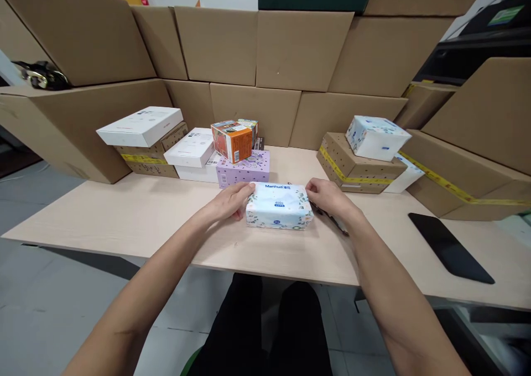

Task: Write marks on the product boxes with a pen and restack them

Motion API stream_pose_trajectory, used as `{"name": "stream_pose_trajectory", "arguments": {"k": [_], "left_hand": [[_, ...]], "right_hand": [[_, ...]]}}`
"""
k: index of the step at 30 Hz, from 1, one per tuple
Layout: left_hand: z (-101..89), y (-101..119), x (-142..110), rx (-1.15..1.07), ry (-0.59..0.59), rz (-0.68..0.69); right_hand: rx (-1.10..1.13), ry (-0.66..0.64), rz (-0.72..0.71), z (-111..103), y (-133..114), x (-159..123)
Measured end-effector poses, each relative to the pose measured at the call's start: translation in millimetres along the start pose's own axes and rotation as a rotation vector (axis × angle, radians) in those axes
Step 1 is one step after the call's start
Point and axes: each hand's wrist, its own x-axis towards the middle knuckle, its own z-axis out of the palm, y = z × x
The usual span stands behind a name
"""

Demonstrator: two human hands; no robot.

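Observation:
A white and pale-blue pack of tissues (279, 205) with a leaf print lies on the table in front of me. My left hand (231, 200) grips its left end, thumb on the upper corner and fingers curled down the side. At the opposite end, my right hand (329, 196) has its fingers closed in a pinch at the upper right corner. Beneath that hand a thin dark object (335, 222) lies on the table, partly covered, its kind unclear. Just behind the pack stands a purple patterned box (248, 168).
An orange box (234, 142) rests on the purple one. White boxes (143, 126) and brown cartons are stacked at left. Another tissue pack (376, 137) sits on a brown carton (357, 166) at right. A black flat slab (450, 247) lies far right. Cardboard walls (253, 110) close the back.

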Motion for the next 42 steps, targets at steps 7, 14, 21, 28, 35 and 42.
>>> {"name": "stream_pose_trajectory", "arguments": {"k": [7,14,21,28,35,42], "left_hand": [[-31.8,-2.8,-7.6,0.089,-0.231,0.283],[-9.4,-6.9,-6.7,0.039,-0.277,0.31],[-9.7,3.1,-4.8,-0.16,-0.211,0.182],[-5.4,-0.9,0.1,-0.291,-0.155,0.106],[3.4,-9.4,9.4,-0.376,-0.119,0.096],[3.1,-8.1,7.1,-0.205,-0.012,0.112]], "right_hand": [[0.704,-0.206,-0.084,-29.3,2.4,-16.3],[0.32,-0.468,-0.292,-36.9,-5.6,-31.0],[0.494,-0.424,-0.198,-27.6,-7.5,-23.9],[0.723,-0.42,-0.134,-22.9,-11.6,-23.2],[0.783,-0.398,-0.137,-6.6,-2.5,-9.7],[0.781,-0.337,-0.01,-8.1,-11.0,-10.1]]}}
